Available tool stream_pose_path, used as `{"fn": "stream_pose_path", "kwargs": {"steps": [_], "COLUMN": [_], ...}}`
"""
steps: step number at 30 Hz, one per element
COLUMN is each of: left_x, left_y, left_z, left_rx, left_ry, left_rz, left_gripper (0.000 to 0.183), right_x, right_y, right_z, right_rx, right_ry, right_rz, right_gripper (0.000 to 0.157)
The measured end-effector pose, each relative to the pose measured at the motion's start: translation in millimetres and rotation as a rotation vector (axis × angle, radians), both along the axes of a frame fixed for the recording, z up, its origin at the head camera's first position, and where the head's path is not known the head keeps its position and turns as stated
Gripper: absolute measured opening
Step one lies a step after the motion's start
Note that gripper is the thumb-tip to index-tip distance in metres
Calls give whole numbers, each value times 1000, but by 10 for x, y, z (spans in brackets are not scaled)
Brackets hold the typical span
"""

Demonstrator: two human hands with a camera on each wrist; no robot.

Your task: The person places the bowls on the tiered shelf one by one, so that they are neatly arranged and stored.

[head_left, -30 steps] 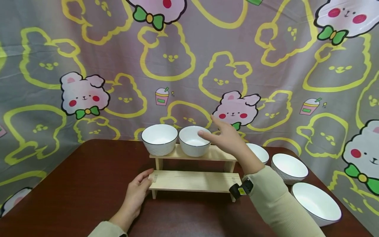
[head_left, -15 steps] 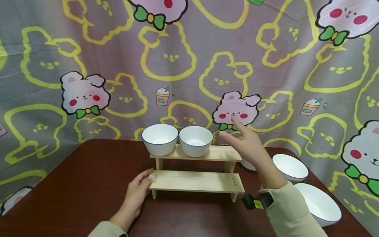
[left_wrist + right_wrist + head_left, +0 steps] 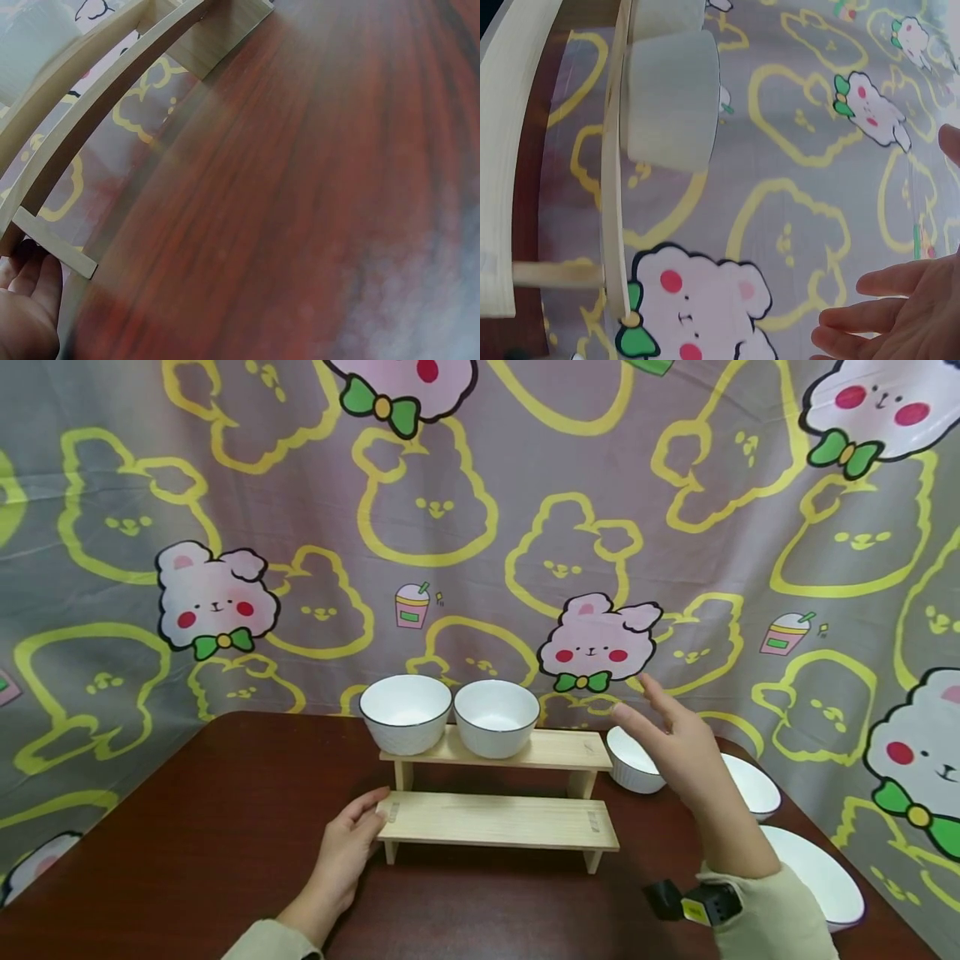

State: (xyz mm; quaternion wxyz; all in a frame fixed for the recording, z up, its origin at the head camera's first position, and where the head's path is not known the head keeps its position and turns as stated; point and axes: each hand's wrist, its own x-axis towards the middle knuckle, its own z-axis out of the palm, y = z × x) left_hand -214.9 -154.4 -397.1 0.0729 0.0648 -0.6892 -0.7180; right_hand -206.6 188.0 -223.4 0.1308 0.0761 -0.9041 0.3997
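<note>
Two white bowls stand upright side by side on the upper shelf of a wooden rack [image 3: 498, 820]. The wider bowl [image 3: 405, 714] is at the rack's left end, the narrower bowl [image 3: 495, 718] just beside it, near the shelf's middle. Both have a thin dark rim line and bare, plain white insides.

Right of the rack, on the dark reddish surface [image 3: 247, 827], stand a ribbed white bowl [image 3: 633, 768], a second bowl [image 3: 752, 787] and, nearest the person, a large bowl [image 3: 817, 877]; the arm partly hides these last two.

The left hand [image 3: 345, 852] grips the left end of the rack's pale, two-tiered frame. The right hand [image 3: 678, 752] is right of the rack, fingers spread and released.
</note>
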Motion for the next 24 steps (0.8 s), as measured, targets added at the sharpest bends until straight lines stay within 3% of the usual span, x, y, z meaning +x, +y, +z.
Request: {"fn": "stream_pose_path", "kwargs": {"steps": [14,24], "left_x": [-5,-7], "left_y": [-12,1], "left_z": [-13,0], "left_rx": [-1,1], "left_ry": [-5,2], "left_rz": [-1,-4], "left_gripper": [42,42], "right_x": [60,92], "right_y": [446,811], "right_z": [-144,-414], "right_rx": [-54,-52], "right_ry": [-18,-68], "right_rz": [35,9], "right_gripper": [71,65]}}
